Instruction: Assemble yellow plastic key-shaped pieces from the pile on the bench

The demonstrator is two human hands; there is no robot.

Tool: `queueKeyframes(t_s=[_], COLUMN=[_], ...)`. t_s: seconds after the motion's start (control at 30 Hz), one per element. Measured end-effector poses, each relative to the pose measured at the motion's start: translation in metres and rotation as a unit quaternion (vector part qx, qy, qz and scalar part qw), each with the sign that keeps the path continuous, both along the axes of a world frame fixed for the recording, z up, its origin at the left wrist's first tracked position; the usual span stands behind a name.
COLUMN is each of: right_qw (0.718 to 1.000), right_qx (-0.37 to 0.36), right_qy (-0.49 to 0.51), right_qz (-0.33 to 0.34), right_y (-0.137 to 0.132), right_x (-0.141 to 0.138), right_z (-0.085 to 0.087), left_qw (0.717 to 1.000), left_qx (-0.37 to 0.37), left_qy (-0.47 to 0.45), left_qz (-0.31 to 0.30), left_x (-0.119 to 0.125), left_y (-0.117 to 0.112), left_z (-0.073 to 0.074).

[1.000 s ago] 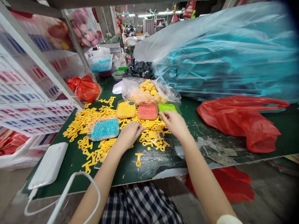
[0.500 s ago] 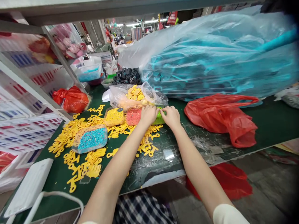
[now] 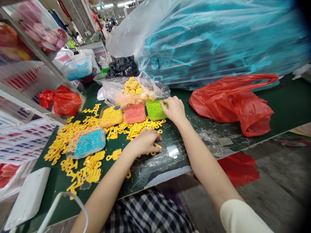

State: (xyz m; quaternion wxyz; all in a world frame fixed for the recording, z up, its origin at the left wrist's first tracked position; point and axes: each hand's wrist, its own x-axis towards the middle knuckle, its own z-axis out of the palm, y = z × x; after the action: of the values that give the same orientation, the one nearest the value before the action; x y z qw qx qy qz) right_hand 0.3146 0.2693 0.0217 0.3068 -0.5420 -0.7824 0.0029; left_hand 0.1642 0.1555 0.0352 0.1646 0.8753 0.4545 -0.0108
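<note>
My right hand rests with its fingertips at the edge of a tray of green beads. Beside that tray lie a coral bead tray and a yellow bead tray. My left hand lies curled on the green mat, its fingertips over a small yellow plastic piece. Whether it grips that piece is hidden. Many flat yellow plastic pieces are scattered around both hands. A speckled blue bead tray sits among them, and a clear bag of yellow pieces lies behind the trays.
A large teal plastic-wrapped bundle towers behind the table, with a red plastic bag to the right. A heap of black parts stands at the back. Shelving rises on the left. A white block and cable lie at the near left.
My left hand has moved back from the coral tray toward the near side of the mat. My right hand now touches the green tray's edge. The view has swung to the right and downward.
</note>
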Motion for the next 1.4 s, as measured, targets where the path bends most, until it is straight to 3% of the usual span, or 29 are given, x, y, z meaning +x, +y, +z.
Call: queueKeyframes(t_s=[0.1,0.2,0.27,0.33,0.47,0.53,0.6,0.73,0.87,1.03,1.23,1.4], right_qw=[1.000,1.000,0.999,0.997,0.974,0.953,0.937,0.945,0.943,0.951,0.965,0.966], right_qx=[0.004,0.001,-0.017,-0.054,-0.160,-0.228,-0.285,-0.263,-0.255,-0.239,-0.187,-0.153], right_qy=[-0.001,0.001,0.009,0.032,0.066,0.026,-0.029,-0.036,-0.005,0.007,-0.018,0.007], right_qz=[0.014,0.026,0.035,0.054,0.146,0.200,0.201,0.190,0.214,0.195,0.181,0.206], right_y=[-0.003,-0.004,-0.004,-0.007,-0.032,-0.056,-0.083,-0.127,-0.141,-0.141,-0.143,-0.147], right_x=[-0.002,-0.004,-0.004,-0.003,0.013,0.028,0.045,0.071,0.078,0.072,0.055,0.039], right_z=[0.000,0.001,0.004,0.012,0.030,0.029,0.021,-0.004,-0.018,-0.017,-0.015,-0.018], left_qw=[0.999,0.990,0.980,0.971,0.943,0.940,0.951,0.969,0.970,0.965,0.968,0.966], left_qx=[0.021,0.056,0.084,0.102,0.098,0.089,0.081,0.076,0.072,0.078,0.106,0.130], left_qy=[-0.043,-0.129,-0.174,-0.205,-0.288,-0.293,-0.262,-0.208,-0.222,-0.236,-0.185,-0.179], left_qz=[0.004,0.022,0.042,0.072,0.133,0.148,0.145,0.107,0.068,0.086,0.130,0.135], left_x=[-0.004,-0.015,-0.026,-0.038,-0.057,-0.061,-0.059,-0.048,-0.041,-0.042,-0.044,-0.043], left_y=[-0.008,-0.025,-0.041,-0.055,-0.071,-0.072,-0.071,-0.072,-0.075,-0.075,-0.069,-0.068], left_z=[0.012,0.035,0.048,0.052,0.029,0.013,0.002,-0.003,-0.002,-0.004,-0.016,-0.020])
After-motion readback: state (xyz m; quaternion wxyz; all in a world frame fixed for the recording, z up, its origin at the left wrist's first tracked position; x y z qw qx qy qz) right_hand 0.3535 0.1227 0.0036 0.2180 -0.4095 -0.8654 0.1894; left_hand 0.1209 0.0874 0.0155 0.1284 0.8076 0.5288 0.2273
